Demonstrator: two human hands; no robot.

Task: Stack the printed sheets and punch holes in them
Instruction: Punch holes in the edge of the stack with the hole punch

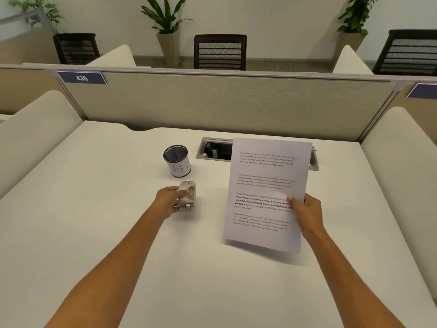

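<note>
**Sheets in the right hand, punch under the left**

The right hand (307, 214) grips the printed sheets (267, 195) at their right edge, thumb on the front and fingers behind. The sheets are raised off the desk (94, 209) and tilted, the text facing the camera; a soft shadow lies on the desk below their lower edge. Four blocks of text show on the top page, the third partly in bold. How many sheets are in the bundle cannot be told.

The left hand (169, 200) is closed around the punch (187, 196), a small pale metal tool that sits on the desk left of the sheets and well apart from them. The fingers wrap its left side; whether it is lifted or resting cannot be told for sure, though it appears to touch the surface.

Just behind the punch stands a mesh cup (177, 160), upright, with a white label marked by hand. To the right of the cup, a cable tray (212, 150) is sunk into the desk, partly hidden behind the top of the sheets. A partition (212, 102) closes the far edge of the desk, bearing a blue tag (81, 78) that reads 436. Chairs and potted plants stand beyond it.
</note>
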